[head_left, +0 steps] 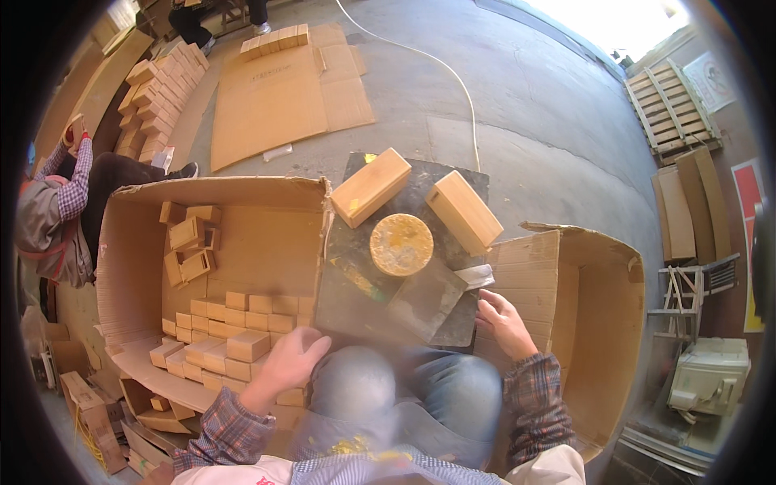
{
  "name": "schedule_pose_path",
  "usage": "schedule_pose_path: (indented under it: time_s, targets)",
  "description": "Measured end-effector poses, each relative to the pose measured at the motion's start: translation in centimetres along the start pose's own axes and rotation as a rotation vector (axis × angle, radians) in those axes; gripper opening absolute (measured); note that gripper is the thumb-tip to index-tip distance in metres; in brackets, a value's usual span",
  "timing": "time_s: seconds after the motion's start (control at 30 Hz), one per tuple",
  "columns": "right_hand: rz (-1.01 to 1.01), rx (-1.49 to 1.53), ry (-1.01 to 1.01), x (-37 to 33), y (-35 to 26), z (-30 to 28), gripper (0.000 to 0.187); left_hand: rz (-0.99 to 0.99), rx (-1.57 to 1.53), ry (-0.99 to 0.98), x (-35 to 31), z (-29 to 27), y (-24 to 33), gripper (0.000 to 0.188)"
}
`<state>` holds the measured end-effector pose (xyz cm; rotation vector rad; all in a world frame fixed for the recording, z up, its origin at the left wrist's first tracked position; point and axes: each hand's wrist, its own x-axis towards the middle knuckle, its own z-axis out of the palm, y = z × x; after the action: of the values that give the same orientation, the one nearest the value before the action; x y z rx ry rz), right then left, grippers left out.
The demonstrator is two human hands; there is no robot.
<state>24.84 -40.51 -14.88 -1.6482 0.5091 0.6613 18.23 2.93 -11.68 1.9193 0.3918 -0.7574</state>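
My left hand (pixel 293 361) is beside my left knee, over the near right edge of a carton (pixel 214 187) of wooden blocks. Its fingers are loosely apart and nothing shows in them. At the right edge of a dark, worn work surface (pixel 347 250), my right hand (pixel 504 323) has its fingers partly stretched out, close to a crumpled white cloth (pixel 475 276). A round tin with a crusted yellow top (pixel 402 244) stands mid-surface. Behind it lie a wooden block (pixel 372 187) and a second wooden block (pixel 464 212). A dark grey sheet (pixel 427 301) lies in front of the tin.
Another open carton (pixel 602 323) stands at my right. A co-worker (pixel 61 202) sits at the left, near stacked wooden blocks (pixel 162 101). Flattened cardboard (pixel 267 113) and a pale hose (pixel 453 69) lie on the floor ahead. A pallet (pixel 669 107) leans at the far right.
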Motion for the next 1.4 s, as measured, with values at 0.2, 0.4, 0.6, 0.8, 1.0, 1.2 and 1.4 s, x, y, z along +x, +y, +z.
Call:
schedule_pose_path:
  time_s: [0.2,0.4,0.6,0.8,1.0,1.2,1.4]
  targets:
    - [0.012,0.113,-0.090,0.7,-0.4,2.0,0.090,-0.080,-0.602,-0.220,2.8,5.0,-4.5,0.062]
    - [0.020,0.217,-0.153,2.4,1.7,2.3,0.088,-0.075,-1.085,-0.382,6.7,9.8,-5.3,0.073]
    - [-0.009,0.255,-0.198,3.2,1.9,2.5,0.101,0.003,-1.184,-0.305,6.5,10.5,-3.2,0.063]
    - [-0.024,0.170,-0.075,3.4,0.9,2.8,0.102,0.008,-1.254,-0.176,7.6,10.9,-3.3,0.058]
    - [-0.044,0.190,-0.064,5.5,-0.5,2.8,0.107,0.081,-1.286,-0.148,9.9,11.1,-2.8,0.057]
    - [-0.069,0.220,-0.108,9.5,-3.1,2.7,0.108,0.113,-1.259,-0.143,13.3,9.1,0.1,0.055]
    - [-0.121,0.313,-0.134,13.4,-6.4,2.4,0.079,0.193,-1.303,-0.122,17.1,7.7,3.3,0.051]
